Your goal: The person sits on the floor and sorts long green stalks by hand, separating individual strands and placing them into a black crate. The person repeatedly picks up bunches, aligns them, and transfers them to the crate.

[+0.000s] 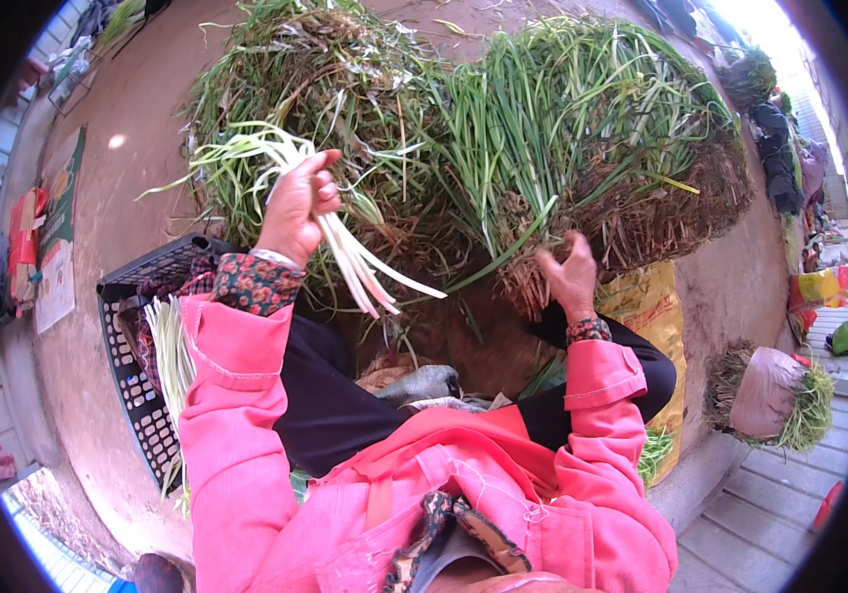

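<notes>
My left hand (302, 204) is closed around a small bunch of chive-like stalks (353, 259). Their pale, white-to-pinkish bases point down and right, while the light green leaf tips trail left. My right hand (574, 274) is at the brown root ends (524, 285) of a large heap of long green stalks (513, 126); thumb and forefinger look apart, and the contact is partly hidden. Left of that heap, beyond my left hand, rises a tangled pile of green leaves and dry brown trimmings (313, 81).
A black plastic crate (127, 370) by my left arm carries cleaned pale stalks (170, 348). A yellow printed sack (650, 311) lies beside my right knee. Farther right, a wrapped bundle of greens (769, 393) rests near a ledge. Red bags (24, 244) lie far left.
</notes>
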### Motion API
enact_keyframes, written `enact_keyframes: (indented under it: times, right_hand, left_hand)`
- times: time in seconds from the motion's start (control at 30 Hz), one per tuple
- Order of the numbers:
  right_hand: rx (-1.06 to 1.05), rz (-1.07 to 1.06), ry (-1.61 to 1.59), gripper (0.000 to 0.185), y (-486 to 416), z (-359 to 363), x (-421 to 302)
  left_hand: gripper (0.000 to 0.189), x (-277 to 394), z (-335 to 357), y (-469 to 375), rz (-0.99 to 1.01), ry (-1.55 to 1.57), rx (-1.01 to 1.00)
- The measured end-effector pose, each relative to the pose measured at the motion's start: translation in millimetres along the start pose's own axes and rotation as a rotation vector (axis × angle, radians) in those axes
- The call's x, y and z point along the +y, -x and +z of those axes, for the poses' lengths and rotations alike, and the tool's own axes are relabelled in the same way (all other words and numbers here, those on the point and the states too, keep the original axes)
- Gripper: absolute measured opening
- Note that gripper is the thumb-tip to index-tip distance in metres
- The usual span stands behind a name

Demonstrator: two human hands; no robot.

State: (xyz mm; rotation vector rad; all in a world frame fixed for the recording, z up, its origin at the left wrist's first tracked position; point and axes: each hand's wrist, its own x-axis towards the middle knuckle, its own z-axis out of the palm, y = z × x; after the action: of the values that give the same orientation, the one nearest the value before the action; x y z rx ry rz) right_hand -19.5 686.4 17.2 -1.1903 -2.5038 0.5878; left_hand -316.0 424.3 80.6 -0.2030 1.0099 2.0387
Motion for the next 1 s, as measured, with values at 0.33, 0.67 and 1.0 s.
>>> enact_keyframes:
  times: [0.33, 0.67, 1.0]
  right_hand:
    - [-0.121, -0.279, 0.249, 0.028, -1.3, 78.7, -53.0]
    - [-0.219, 0.074, -0.624, 0.026, 2.9, 47.3, -36.1]
    - [-0.793, -0.037, -0.991, 0.057, 48.7, 40.9, -152.4]
  left_hand:
    - [0.019, -96.1, 33.2, 24.2, -0.057, -0.4, -0.115]
    - [0.022, -108.7, 26.1, 15.4, -0.052, -0.46, -0.13]
    - [0.021, -86.5, 34.2, 5.0, 0.051, -0.233, 0.031]
